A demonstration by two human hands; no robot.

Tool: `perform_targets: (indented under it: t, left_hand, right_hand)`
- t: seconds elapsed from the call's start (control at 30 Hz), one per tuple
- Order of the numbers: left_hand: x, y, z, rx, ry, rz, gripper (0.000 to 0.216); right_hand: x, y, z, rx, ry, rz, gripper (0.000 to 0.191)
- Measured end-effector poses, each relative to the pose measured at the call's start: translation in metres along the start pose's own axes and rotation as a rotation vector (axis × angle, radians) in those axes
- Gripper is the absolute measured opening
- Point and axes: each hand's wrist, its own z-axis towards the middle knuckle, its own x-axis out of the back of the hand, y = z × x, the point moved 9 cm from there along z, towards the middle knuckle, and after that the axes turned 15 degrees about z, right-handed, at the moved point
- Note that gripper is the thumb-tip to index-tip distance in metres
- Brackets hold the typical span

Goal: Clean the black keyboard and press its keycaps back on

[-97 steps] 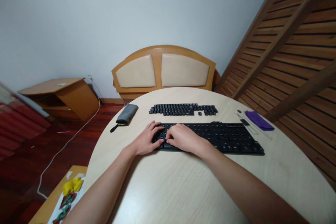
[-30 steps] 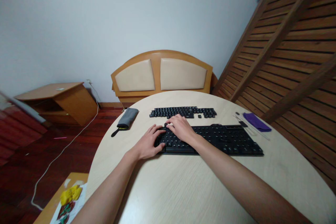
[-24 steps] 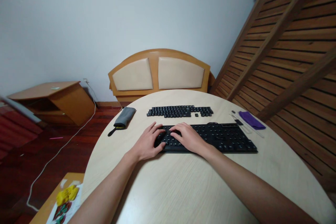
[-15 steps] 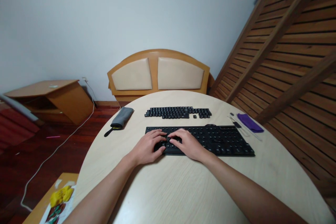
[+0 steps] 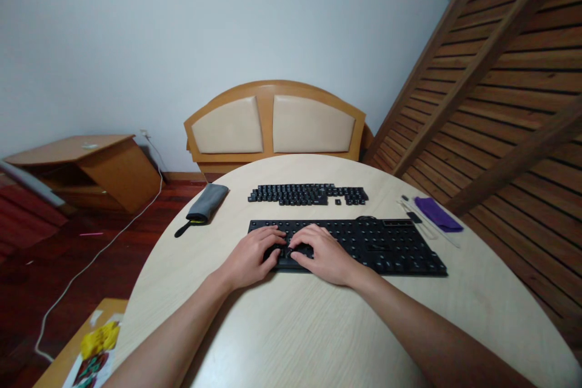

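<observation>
A black keyboard [image 5: 400,248] lies on the round table, its key sockets bare over much of its surface. My left hand [image 5: 252,254] rests over its left end, fingers bent and thumb apart from them, with nothing visible in its grasp. Just beside it, my right hand [image 5: 325,254] bends over the same part of the board. Its thumb and forefinger close around a small dark piece that looks like a keycap [image 5: 290,250], mostly hidden. Beyond the board, removed black keycaps [image 5: 291,194] are laid out in rows, with one single keycap [image 5: 337,201] set apart.
At the table's left lies a grey pouch [image 5: 209,203] with a black loop. To the right are a purple cloth [image 5: 439,215] and a thin white cable [image 5: 427,231]. A padded wooden headboard [image 5: 268,124] stands behind the table [image 5: 291,333]; slatted wood leans at right.
The view has shifted slightly. Both hands stay over the keyboard's left part; my right thumb and forefinger have come closer to my left hand's fingertips. The laid-out keycaps look the same.
</observation>
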Motion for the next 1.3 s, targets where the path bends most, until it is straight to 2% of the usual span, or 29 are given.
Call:
perform_targets:
  t: [0.27, 0.5, 0.97, 1.3]
  left_hand:
    - [0.001, 0.002, 0.001, -0.002, -0.012, 0.017, 0.023]
    - [0.008, 0.014, 0.004, -0.045, -0.001, -0.009, 0.021]
    - [0.005, 0.011, 0.004, 0.088, -0.022, -0.056, 0.008]
    - [0.0, 0.006, 0.002, 0.112, -0.022, -0.09, 0.014]
  right_hand:
    - [-0.001, -0.005, -0.001, 0.005, 0.038, -0.043, 0.01]
    - [0.0, -0.01, -0.001, 0.035, 0.063, -0.065, 0.011]
    - [0.002, -0.008, -0.001, 0.022, 0.064, -0.018, 0.014]
    - [0.003, -0.004, -0.002, 0.002, 0.072, 0.015, 0.01]
